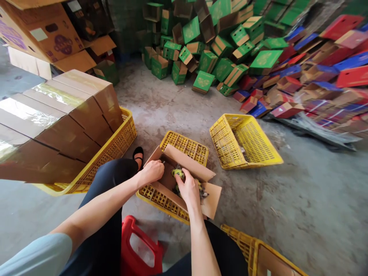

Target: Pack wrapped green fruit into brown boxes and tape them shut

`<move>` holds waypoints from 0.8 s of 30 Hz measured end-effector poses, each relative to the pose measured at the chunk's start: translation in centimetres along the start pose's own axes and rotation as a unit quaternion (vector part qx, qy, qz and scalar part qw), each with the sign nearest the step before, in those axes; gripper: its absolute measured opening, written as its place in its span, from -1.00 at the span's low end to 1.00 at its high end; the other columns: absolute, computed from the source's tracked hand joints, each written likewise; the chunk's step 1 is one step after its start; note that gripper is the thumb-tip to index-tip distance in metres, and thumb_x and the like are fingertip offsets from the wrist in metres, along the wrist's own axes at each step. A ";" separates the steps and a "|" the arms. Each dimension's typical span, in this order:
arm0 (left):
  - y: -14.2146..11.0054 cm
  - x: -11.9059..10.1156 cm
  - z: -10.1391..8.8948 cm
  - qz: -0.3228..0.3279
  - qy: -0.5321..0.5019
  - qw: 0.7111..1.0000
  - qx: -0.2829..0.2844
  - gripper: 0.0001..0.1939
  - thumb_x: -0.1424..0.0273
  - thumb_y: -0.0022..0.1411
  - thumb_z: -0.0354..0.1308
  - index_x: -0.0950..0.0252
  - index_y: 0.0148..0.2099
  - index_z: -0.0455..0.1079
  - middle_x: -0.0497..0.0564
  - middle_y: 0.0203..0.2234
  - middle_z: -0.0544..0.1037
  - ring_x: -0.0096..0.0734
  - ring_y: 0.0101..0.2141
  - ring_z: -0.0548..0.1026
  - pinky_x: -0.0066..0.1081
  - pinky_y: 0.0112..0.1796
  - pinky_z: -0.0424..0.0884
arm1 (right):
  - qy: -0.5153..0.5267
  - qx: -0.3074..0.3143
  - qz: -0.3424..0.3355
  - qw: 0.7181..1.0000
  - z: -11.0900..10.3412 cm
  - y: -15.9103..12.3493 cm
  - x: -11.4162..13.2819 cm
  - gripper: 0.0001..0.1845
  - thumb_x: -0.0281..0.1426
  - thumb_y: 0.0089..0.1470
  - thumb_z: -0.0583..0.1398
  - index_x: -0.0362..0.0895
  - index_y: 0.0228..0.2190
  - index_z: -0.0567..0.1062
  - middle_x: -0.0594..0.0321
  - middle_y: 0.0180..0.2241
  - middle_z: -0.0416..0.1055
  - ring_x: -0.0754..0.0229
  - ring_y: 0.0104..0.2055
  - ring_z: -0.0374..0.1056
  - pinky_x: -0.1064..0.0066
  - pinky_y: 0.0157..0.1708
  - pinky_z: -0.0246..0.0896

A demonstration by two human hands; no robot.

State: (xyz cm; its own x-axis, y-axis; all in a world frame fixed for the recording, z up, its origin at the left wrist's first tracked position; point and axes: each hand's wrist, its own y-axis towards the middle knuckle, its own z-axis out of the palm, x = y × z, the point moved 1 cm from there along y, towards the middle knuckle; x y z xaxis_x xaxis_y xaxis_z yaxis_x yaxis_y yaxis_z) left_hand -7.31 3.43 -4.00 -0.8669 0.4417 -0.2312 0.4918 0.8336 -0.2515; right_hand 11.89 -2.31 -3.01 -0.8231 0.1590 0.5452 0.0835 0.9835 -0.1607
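Note:
An open cardboard box (186,159) sits on an upturned yellow plastic crate (188,143) between my knees, its flaps spread outward. My left hand (153,171) is closed at the box's left end, and whatever its curled fingers grip is too small to make out. Inside the box, my right hand (189,188) has thumb and fingers around a small yellow-green item (178,173) with dark marks. Its exact kind does not show. More dark and yellow items (203,191) lie at the right end of the box, partly covered by that hand.
Left of me, a yellow crate (130,126) carries several taped cartons (66,111). A yellow basket (244,142) lies tilted at right; another crate (241,239) is near my right leg. A red plastic stool (140,245) shows below. Green boxes (202,81) and red-blue boxes (287,109) are heaped behind.

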 end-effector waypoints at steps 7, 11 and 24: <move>0.1 -0.1 1.2 0.080 -0.037 0.995 -0.050 -0.64 0.52 0.37 0.02 0.42 0.15 0.46 0.33 0.15 0.50 -0.14 0.11 0.53 -0.29 0.11 0.44 | 0.025 0.213 -0.097 0.972 4.2 -0.5 3.0 -0.63 -0.42 0.34 0.04 -0.06 -0.08 0.63 0.09 -0.14 0.67 0.05 -0.04 0.58 0.34 -0.07 0.40; 0.8 -0.5 2.6 0.152 -0.041 0.987 -0.003 -0.68 0.57 0.33 0.05 0.37 0.06 0.51 0.24 0.04 0.60 -0.21 0.14 0.51 -0.27 0.27 0.26 | 0.022 0.221 -0.118 0.968 2.0 -0.8 2.6 -0.67 -0.37 0.33 0.07 -0.05 -0.13 0.64 0.08 -0.19 0.67 0.03 -0.12 0.59 0.33 -0.11 0.40; 1.4 -0.5 3.1 0.041 -0.055 0.998 0.012 -0.61 0.70 0.25 -0.01 0.41 0.05 0.46 0.31 0.05 0.57 -0.11 0.08 0.55 -0.20 0.17 0.38 | -0.245 0.038 0.018 0.969 -3.9 -2.5 -3.6 -0.58 -0.47 0.24 0.14 -0.03 0.09 0.53 -0.01 -0.04 0.53 -0.03 -0.09 0.51 0.28 -0.15 0.28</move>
State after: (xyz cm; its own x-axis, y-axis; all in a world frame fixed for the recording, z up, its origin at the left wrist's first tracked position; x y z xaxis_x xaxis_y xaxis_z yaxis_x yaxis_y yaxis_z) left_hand -5.92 3.37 -7.14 -0.8103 0.4674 -0.3536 0.5634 0.7873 -0.2504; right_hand 16.80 -4.96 -1.34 -0.9898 0.1142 0.0852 0.0906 0.9659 -0.2425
